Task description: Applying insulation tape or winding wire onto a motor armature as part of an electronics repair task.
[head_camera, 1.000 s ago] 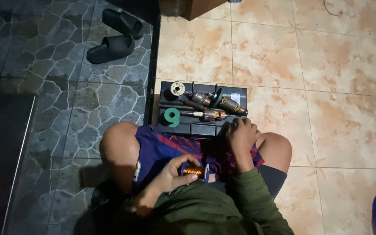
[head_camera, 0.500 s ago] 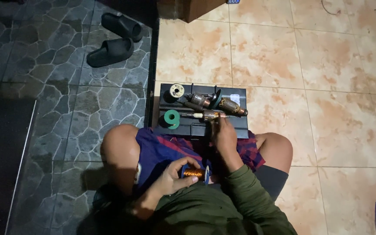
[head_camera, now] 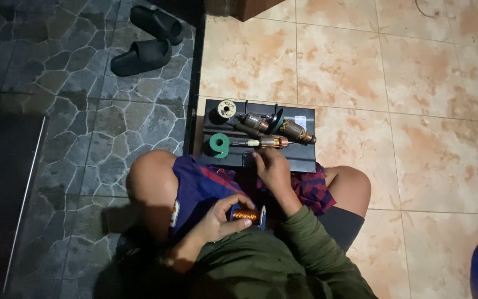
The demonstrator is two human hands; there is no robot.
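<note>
Head view: black tray (head_camera: 300, 160) on beige floor tiles (head_camera: 360, 72).

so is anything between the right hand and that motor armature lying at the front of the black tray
Nothing visible. The right hand is at the near edge of the black tray, its fingers just short of the armature lying there, with only bare tray between. The green spool sits off to the side. The left hand holds a copper wire spool.
</note>
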